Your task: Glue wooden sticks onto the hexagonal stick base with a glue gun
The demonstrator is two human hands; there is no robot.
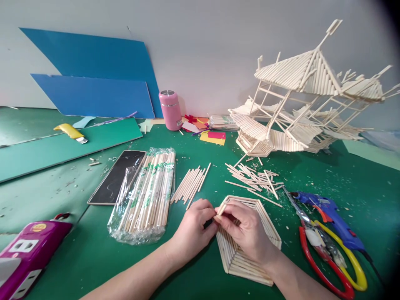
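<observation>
A six-sided panel of pale sticks (pixel 230 252) lies on the green desk (pixel 193 266), directly below the person's hands. At its upper left corner, the right hand (pixel 245 229) pinches a short stick piece (pixel 221 207) between thumb and forefinger, the palm hiding the panel's middle. The left hand (pixel 194 225) meets it there with curled fingers, the fingertips almost touching the same piece; whether they grip anything, I cannot tell.

Just beyond the hands lie a neat row of sticks (pixel 191 184) and, to its right, a jumbled pile of sticks (pixel 254 179). Right of the panel, a blue glue gun (pixel 328 208) lies beside a tool with red and yellow handles (pixel 315 235). To the left, a clear bag of sticks (pixel 148 189) overlaps a dark flat slab (pixel 117 175), and a purple power strip (pixel 37 246) sits nearer. Farther back stand a pink flask (pixel 170 111) and a roofed stick model (pixel 293 75).
</observation>
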